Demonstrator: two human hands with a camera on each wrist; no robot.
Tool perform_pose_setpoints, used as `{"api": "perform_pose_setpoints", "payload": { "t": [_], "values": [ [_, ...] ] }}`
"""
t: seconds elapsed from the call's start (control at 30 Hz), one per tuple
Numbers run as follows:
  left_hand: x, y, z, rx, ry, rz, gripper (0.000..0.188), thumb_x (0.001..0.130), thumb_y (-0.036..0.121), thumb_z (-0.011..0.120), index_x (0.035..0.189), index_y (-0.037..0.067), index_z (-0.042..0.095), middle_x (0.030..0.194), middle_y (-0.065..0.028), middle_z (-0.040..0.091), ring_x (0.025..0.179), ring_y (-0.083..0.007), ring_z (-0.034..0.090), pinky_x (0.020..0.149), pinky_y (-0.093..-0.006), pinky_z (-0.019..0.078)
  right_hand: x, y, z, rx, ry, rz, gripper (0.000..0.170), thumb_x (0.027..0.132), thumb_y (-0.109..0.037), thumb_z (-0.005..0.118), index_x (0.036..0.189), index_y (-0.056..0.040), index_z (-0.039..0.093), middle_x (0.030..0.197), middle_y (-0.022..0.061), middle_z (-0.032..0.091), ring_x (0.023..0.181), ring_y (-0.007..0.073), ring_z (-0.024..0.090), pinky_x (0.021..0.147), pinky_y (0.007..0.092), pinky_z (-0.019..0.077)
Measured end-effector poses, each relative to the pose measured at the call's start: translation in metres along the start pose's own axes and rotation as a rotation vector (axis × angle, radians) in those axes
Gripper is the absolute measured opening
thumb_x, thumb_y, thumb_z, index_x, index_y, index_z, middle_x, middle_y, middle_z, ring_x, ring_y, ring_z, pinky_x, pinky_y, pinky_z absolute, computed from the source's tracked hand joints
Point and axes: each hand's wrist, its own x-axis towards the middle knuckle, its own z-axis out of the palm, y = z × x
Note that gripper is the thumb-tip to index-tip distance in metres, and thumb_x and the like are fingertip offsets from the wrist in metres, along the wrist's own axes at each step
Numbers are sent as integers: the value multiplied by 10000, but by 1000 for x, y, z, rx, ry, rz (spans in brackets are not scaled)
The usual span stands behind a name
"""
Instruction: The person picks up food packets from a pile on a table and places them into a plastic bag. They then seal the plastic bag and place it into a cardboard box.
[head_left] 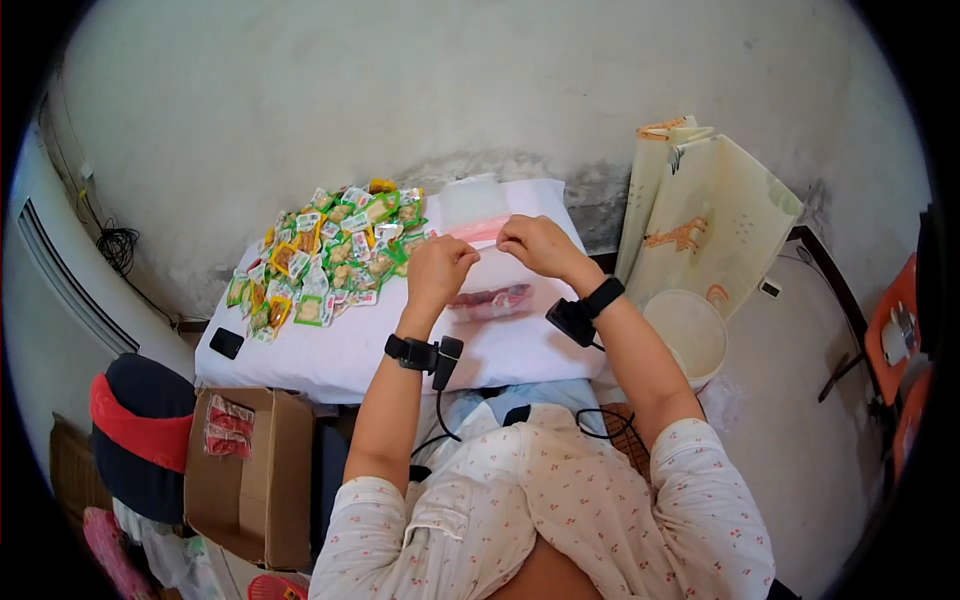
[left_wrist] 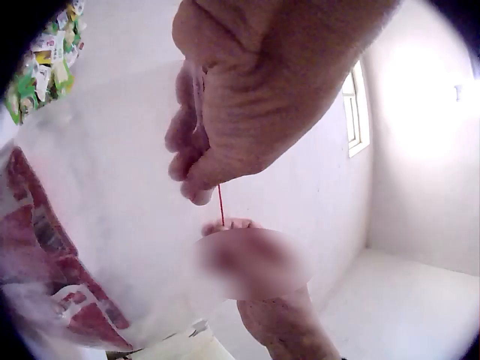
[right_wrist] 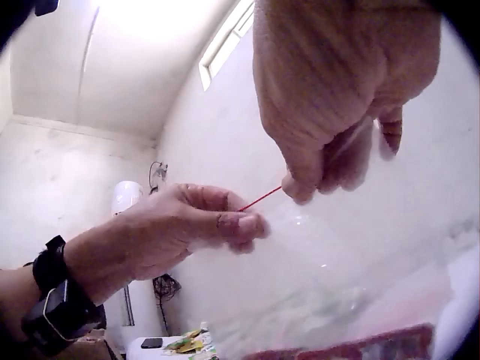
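Observation:
Both hands pinch the top edge of a clear plastic bag (head_left: pixel 490 302), which has red packets in its lower part. My left hand (head_left: pixel 440 272) holds one end of the edge, and my right hand (head_left: pixel 541 246) holds the other, a short gap apart. A thin red line (right_wrist: pixel 261 199) along the edge runs between the two hands. Through the film, red-and-white packets (left_wrist: pixel 60 247) show in the left wrist view. The fingers of each hand are curled in, thumbs against the fingertips.
A heap of green and yellow snack packets (head_left: pixel 345 250) covers the left of the white-covered table (head_left: pixel 300 360), near a black phone (head_left: pixel 226 343). Flat clear bags (head_left: pixel 474 200) lie at the back. A cardboard box (head_left: pixel 258 480) with red packets stands left, a white bucket (head_left: pixel 685 335) right.

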Motion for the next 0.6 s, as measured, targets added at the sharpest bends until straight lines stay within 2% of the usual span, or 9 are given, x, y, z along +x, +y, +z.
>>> {"api": "perform_pose_setpoints", "payload": {
  "t": [0.07,0.2,0.27,0.33,0.47,0.57,0.6],
  "values": [
    [-1,-5,0,-25,-2,-48,115,723,209,701,713,94,708,720,-79,645,683,-279,596,661,-392,462,-4,4,-3,12,2,10,113,796,-144,626,812,-31,623,805,119,616,720,309,580,644,381,460],
    [-1,-2,-3,-96,-29,-117,124,720,226,703,736,104,713,728,-77,647,709,-274,599,665,-393,464,-5,1,-6,42,21,60,112,799,-140,628,815,-29,622,805,122,614,730,299,584,646,373,461],
    [1,7,-3,-21,85,47,129,724,196,714,780,80,711,735,-93,642,726,-254,605,647,-377,471,-5,-2,-5,38,33,55,111,800,-139,628,818,-30,622,803,123,613,735,296,584,646,370,461],
    [6,13,-4,23,43,58,127,728,196,710,780,81,710,735,-90,640,721,-256,604,646,-375,471,-4,-6,-5,44,49,51,107,792,-155,624,808,-49,630,811,118,623,726,313,595,652,394,470],
    [7,11,0,48,11,64,121,737,193,700,768,76,704,736,-84,637,709,-261,601,634,-373,469,-9,2,-5,63,46,76,112,794,-155,628,814,-45,632,824,121,622,736,303,596,654,378,470],
    [6,7,1,3,5,43,126,743,195,694,768,72,700,735,-87,635,699,-266,601,634,-376,468,-15,11,-7,159,45,145,119,799,-151,636,823,-34,630,822,117,617,730,265,592,658,345,468],
    [5,7,1,4,5,41,126,743,195,694,768,72,700,735,-87,635,699,-266,601,634,-376,468,-17,12,-8,215,32,184,117,812,-145,637,835,-30,629,820,93,612,734,217,572,666,323,457]
  ]
}}
